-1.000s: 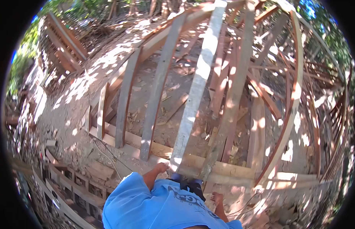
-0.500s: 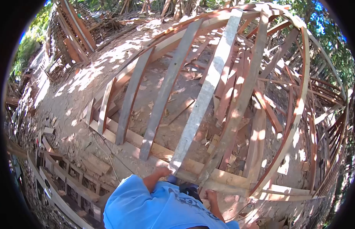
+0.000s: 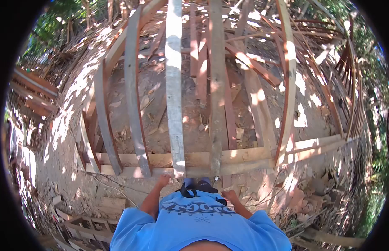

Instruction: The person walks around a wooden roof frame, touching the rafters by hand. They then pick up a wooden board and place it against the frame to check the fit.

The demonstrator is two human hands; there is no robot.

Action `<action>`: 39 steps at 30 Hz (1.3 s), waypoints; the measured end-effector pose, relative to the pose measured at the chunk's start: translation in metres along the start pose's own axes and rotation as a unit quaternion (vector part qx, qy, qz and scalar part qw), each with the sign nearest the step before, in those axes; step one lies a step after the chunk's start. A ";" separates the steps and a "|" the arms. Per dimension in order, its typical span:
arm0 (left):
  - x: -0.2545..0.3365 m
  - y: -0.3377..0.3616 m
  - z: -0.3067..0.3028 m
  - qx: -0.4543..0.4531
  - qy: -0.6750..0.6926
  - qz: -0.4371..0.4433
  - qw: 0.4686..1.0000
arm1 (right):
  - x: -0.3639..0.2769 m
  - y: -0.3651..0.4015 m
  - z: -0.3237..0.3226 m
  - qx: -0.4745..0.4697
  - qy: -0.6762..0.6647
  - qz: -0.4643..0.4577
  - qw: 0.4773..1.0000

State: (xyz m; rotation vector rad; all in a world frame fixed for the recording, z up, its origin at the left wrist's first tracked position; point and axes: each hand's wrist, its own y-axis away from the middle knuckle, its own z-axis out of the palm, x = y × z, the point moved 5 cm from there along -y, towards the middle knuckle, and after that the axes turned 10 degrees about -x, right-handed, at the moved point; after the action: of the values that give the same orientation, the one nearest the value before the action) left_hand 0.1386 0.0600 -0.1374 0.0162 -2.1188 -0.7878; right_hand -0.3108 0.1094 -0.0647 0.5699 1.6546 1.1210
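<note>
My left hand (image 3: 164, 180) is closed just below the near long beam (image 3: 156, 171), left of the lower end of a pale plank (image 3: 174, 83). Whether it touches the beam or holds anything is too small to tell. At the right side of my waist, my right hand (image 3: 231, 195) is closed, its contents hidden. A brown plank (image 3: 217, 92) rises from the beam between the two hands' positions. More grey planks (image 3: 131, 79) stand to the left along the same beam, and a curved plank (image 3: 289, 79) stands to the right.
Loose boards (image 3: 255, 67) lie on the dirt inside the frame. A smaller wooden lattice (image 3: 83, 228) is at the lower left, stacked boards (image 3: 35, 92) at the left edge. Cord (image 3: 115, 187) runs over the ground by the beam. Trees and thin slats are at the right.
The view has turned, and the frame now stands nearly straight ahead. My left hand has gone from the pale plank's lower end to its left. My right hand stays near my waist.
</note>
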 end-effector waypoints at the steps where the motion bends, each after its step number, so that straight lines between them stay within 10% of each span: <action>1: 0.006 0.018 0.000 -0.021 0.122 -0.105 0.987 | 0.021 -0.026 -0.008 -0.018 -0.033 0.013 0.999; 5: -0.010 0.053 0.022 -0.098 0.049 -0.213 0.971 | 0.015 -0.033 -0.027 0.021 0.017 -0.031 0.999; 10: -0.019 0.044 0.040 -0.102 -0.012 -0.100 0.990 | -0.028 -0.019 -0.044 0.053 -0.092 -0.087 0.991; 13: 0.061 0.050 0.030 -0.044 0.173 -0.261 0.949 | -0.018 -0.029 -0.054 0.038 -0.122 -0.096 0.987; 17: 0.131 0.029 0.023 -0.038 0.105 -0.115 0.987 | 0.010 -0.039 -0.067 0.048 -0.083 -0.084 0.992; 23: 0.196 0.028 0.019 0.017 0.170 -0.159 0.972 | 0.022 -0.036 -0.090 0.086 -0.042 -0.037 0.995; 39: 0.045 0.113 0.077 0.092 0.125 -0.133 0.979 | -0.046 -0.152 -0.110 0.083 0.151 -0.139 0.975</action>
State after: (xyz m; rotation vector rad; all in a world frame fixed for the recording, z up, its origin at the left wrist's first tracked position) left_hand 0.0833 0.1789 -0.0777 0.4812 -1.9629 -0.6988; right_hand -0.3716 -0.0405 -0.1700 0.2662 2.0323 0.9003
